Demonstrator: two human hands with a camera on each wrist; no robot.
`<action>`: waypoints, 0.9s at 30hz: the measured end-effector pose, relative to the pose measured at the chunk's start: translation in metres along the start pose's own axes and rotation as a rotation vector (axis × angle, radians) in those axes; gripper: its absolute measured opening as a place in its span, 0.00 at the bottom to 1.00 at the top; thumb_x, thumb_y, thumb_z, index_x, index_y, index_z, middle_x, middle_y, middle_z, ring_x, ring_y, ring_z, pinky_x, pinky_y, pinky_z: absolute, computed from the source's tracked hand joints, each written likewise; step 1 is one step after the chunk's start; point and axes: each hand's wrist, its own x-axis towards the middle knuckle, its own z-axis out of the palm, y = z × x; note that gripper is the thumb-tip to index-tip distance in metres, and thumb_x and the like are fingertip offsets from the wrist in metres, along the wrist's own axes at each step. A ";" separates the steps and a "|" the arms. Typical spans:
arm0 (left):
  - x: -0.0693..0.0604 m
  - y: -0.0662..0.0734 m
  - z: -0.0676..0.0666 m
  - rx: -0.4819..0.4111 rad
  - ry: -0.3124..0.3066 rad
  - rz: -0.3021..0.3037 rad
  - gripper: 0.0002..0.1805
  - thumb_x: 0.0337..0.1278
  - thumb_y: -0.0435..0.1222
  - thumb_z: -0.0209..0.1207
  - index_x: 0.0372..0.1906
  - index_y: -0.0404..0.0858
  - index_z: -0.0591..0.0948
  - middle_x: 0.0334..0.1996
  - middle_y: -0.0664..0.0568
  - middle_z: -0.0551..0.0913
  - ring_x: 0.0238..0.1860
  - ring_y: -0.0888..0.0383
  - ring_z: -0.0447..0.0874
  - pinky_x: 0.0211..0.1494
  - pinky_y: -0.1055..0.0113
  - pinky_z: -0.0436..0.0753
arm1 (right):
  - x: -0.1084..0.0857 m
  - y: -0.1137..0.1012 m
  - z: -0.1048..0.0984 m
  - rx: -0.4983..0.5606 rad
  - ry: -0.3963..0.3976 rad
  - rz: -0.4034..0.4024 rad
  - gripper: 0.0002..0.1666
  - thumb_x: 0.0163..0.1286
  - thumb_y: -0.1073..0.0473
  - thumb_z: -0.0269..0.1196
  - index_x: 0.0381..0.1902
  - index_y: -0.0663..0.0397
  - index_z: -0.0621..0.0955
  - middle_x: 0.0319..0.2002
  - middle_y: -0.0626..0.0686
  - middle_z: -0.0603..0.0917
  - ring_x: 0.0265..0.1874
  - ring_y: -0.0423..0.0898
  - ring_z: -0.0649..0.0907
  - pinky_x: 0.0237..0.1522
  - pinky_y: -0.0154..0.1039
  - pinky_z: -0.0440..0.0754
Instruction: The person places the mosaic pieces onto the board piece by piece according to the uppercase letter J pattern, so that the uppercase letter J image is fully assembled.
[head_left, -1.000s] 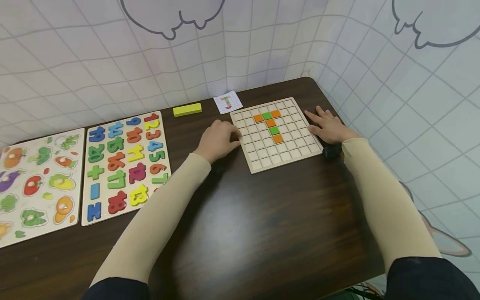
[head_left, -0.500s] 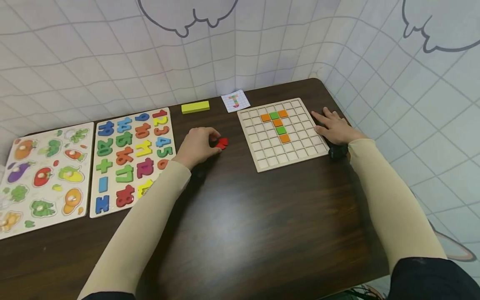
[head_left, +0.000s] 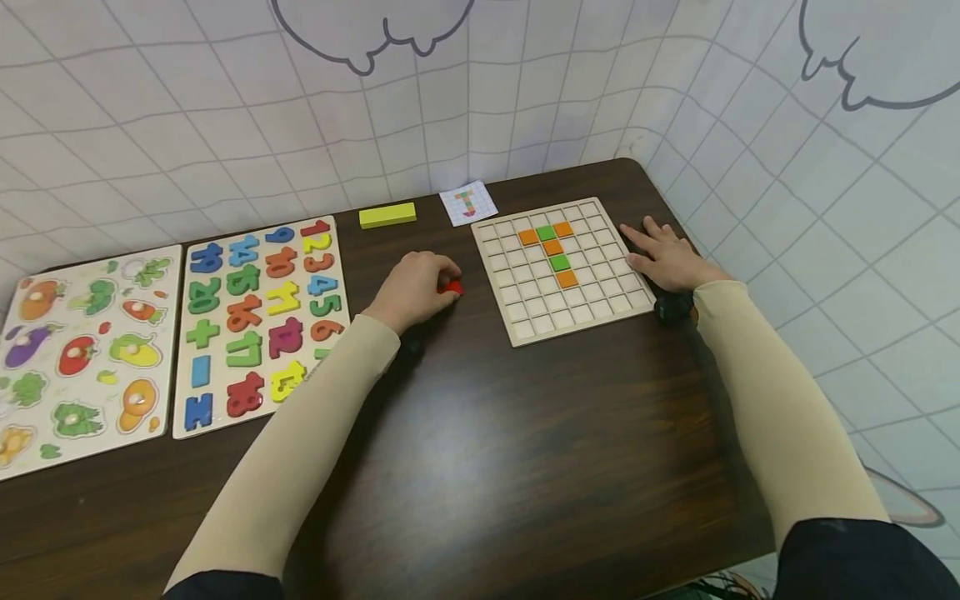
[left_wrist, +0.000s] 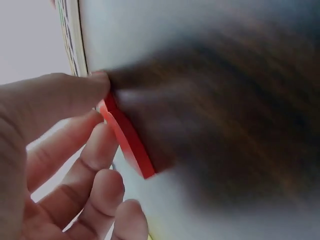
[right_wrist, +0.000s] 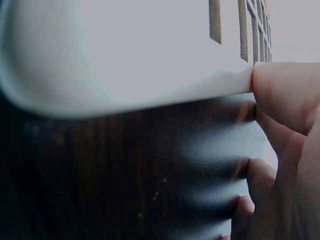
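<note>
My left hand is left of the grid board, just above the dark table. In the left wrist view its thumb and forefinger pinch a small flat red piece; the fingertips cover part of it. On the pale wooden board lie several orange and green square tiles, set in a T shape. At the board's right side my right hand rests with fingers spread. Its thumb touches the board's edge in the right wrist view, and the other fingertips are on the table.
Behind the board lies a paper card with a coloured pattern. A yellow bar is left of it. A number puzzle and a vegetable puzzle lie further left. Walls border the table at the back and right.
My left hand has gone left from the board's edge to the red pieces, then slightly right again, the red now mostly covered by its fingers. The right hand stays beside the board.
</note>
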 end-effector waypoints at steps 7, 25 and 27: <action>0.002 0.005 -0.003 -0.004 -0.122 0.053 0.22 0.61 0.38 0.71 0.60 0.39 0.85 0.40 0.48 0.88 0.44 0.53 0.84 0.56 0.58 0.83 | -0.002 -0.001 -0.001 -0.005 0.002 0.001 0.40 0.87 0.44 0.40 0.86 0.48 0.40 0.82 0.70 0.27 0.79 0.77 0.31 0.76 0.78 0.31; 0.011 0.010 -0.003 -0.023 -0.141 0.081 0.13 0.59 0.36 0.71 0.50 0.41 0.91 0.47 0.50 0.91 0.49 0.54 0.86 0.57 0.58 0.85 | -0.001 -0.001 0.002 0.009 0.017 0.005 0.40 0.87 0.44 0.39 0.86 0.50 0.42 0.82 0.70 0.28 0.79 0.77 0.31 0.76 0.77 0.31; 0.012 0.013 -0.001 -0.029 -0.106 0.068 0.13 0.59 0.37 0.70 0.49 0.41 0.91 0.46 0.50 0.92 0.48 0.54 0.86 0.58 0.58 0.84 | 0.001 -0.001 0.002 0.006 0.021 0.002 0.40 0.87 0.44 0.39 0.86 0.50 0.42 0.82 0.70 0.28 0.79 0.77 0.31 0.76 0.77 0.31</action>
